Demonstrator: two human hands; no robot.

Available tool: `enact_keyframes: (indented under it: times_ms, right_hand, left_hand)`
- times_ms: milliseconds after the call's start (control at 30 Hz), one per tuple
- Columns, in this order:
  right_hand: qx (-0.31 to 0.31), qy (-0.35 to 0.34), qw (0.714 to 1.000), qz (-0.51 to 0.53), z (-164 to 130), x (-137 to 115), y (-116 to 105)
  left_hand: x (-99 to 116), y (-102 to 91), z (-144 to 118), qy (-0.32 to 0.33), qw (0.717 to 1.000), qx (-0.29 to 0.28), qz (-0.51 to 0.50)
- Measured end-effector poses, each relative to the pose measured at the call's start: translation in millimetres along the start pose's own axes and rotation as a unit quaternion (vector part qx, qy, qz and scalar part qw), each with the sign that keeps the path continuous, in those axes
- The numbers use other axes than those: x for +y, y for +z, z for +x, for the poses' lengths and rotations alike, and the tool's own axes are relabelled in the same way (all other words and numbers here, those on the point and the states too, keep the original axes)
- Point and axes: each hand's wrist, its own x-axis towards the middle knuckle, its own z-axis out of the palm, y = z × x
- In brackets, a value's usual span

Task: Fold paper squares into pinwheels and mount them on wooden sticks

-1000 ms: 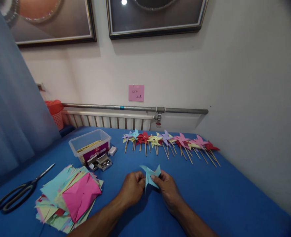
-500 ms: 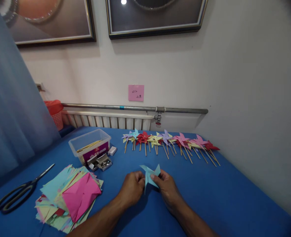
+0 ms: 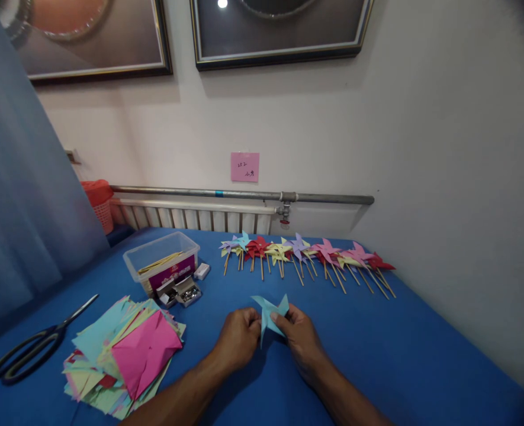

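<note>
A light-blue paper pinwheel with pointed blades is held above the blue table cover. My right hand pinches it from the right, the thumb lying on its front near the middle. At its left edge, my left hand is closed, fingers curled in against the thumb. What those fingers hold, if anything, is hidden. No stick shows on this pinwheel. Beyond my hands lies a row of finished-looking paper pinwheels on wooden sticks, in red, yellow, purple, pink and blue.
Left of my forearm is a pile of coloured paper sheets, with scissors beside it. Behind stand a clear plastic box of wooden sticks, an open small box of metal pins and a small white box. A radiator runs along the wall.
</note>
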Motion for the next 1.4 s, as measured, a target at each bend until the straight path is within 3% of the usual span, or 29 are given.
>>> enact_keyframes:
  times_ms: [267,567,900,1400]
  right_hand:
    - [0.0,-0.009,1.0,-0.009,0,1,-1]
    - [0.015,-0.013,1.0,-0.002,9,16,-5]
    - [0.048,-0.025,0.998,-0.023,0,4,-1]
    - [0.051,-0.031,0.996,-0.065,4,7,-3]
  left_hand:
    - [8,-1.3,-2,-0.005,1.0,0.0,0.006]
    - [1,1.7,0,-0.001,1.0,-0.006,-0.012]
    - [2,4.3,-2,-0.014,1.0,-0.009,-0.017]
    - [-1,5.2,0,-0.012,1.0,0.0,-0.008]
